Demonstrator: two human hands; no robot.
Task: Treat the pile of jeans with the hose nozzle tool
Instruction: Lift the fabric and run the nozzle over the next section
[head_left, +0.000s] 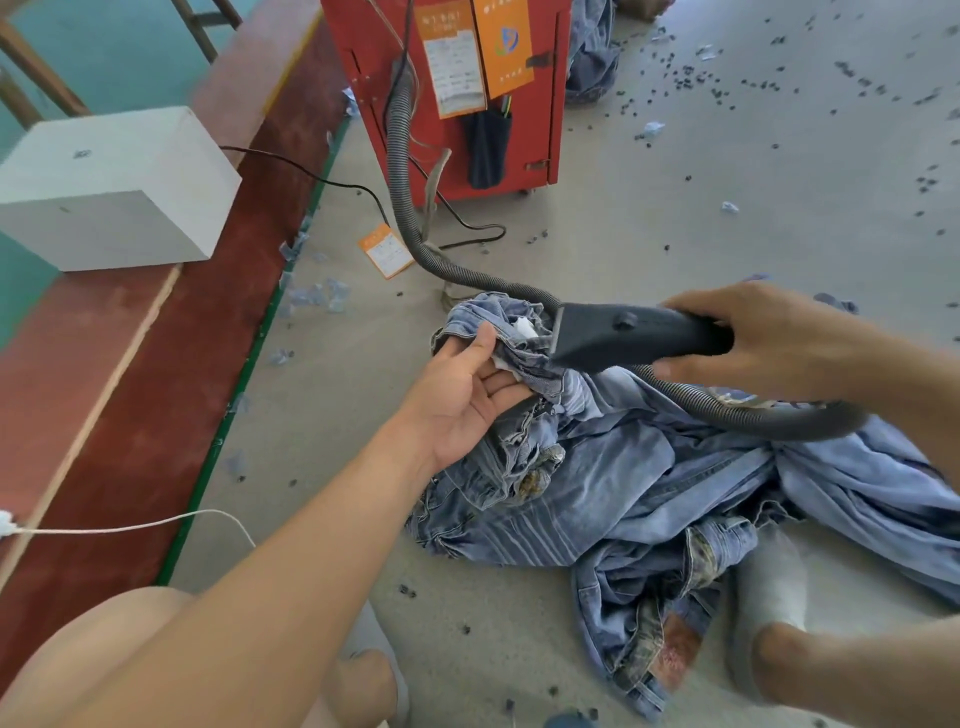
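A pile of light blue jeans (649, 483) lies crumpled on the concrete floor. My left hand (462, 395) is palm up and grips the raised waistband of one pair, thumb on top of the denim, a white pocket lining showing beside it. My right hand (769, 338) grips the handle of the dark grey hose nozzle tool (623, 335). The nozzle's wide mouth points left and touches the lifted fabric. Its ribbed grey hose (410, 218) loops under my right wrist and runs up to a red machine (535, 140).
The red machine stands ahead with orange tags and black cables on the floor. A white box (119, 187) sits on a red ledge at left. A white cord (156, 525) crosses lower left. Dark scraps litter the floor. My knees and feet frame the bottom.
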